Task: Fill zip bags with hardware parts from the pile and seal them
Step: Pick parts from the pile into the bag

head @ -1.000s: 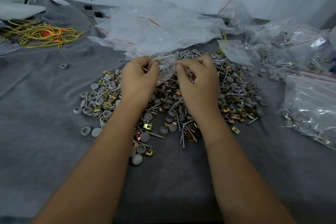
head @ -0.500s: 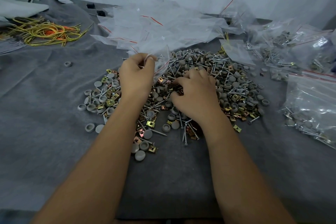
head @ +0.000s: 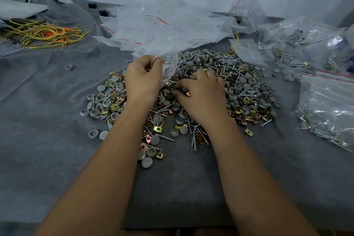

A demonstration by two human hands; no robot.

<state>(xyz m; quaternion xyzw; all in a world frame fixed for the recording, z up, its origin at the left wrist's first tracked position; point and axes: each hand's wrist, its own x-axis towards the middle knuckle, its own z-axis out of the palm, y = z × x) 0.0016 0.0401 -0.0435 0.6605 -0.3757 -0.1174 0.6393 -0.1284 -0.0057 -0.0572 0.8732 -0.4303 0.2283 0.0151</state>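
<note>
Lying heaped mid-tabletop [head: 57, 159]: pile of hardware parts [head: 239, 86]. Pinching a clear zip bag [head: 169, 65] at its mouth, above the pile's left part: left hand [head: 142, 80], fingers curled. Resting on the pile, fingertips closing on small parts: right hand [head: 203, 95]. Lying behind: empty bags [head: 162, 28]; at right, filled bags [head: 325, 101].

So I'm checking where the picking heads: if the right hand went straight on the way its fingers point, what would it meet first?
The right hand points left and forward, fingertips in the hardware pile. Likely first: the zip bag held by the left hand, though depth is unclear.
</note>
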